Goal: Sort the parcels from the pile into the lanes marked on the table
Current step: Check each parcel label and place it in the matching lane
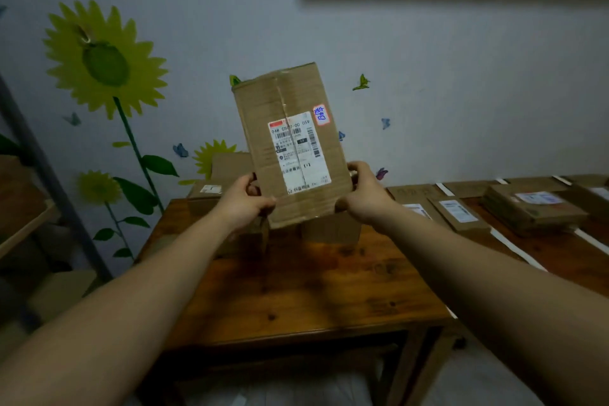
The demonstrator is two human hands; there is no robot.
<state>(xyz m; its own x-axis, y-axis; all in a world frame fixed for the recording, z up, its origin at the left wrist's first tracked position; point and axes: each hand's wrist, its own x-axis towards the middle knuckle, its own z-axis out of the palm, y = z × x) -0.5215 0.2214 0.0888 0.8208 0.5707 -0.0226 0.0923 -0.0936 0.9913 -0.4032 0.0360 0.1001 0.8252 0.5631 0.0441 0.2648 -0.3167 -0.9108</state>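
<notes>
I hold a brown cardboard parcel upright above the wooden table, its white shipping label and a small pink sticker facing me. My left hand grips its lower left edge and my right hand grips its lower right edge. Behind and under the held parcel lies the pile of cardboard parcels at the table's far side, partly hidden by the parcel and my hands. On the right, sorted parcels lie in lanes set off by white tape strips.
A flat stack of parcels sits in a lane farther right. A metal shelf frame with wooden boards stands at the left. The wall behind carries sunflower and butterfly stickers.
</notes>
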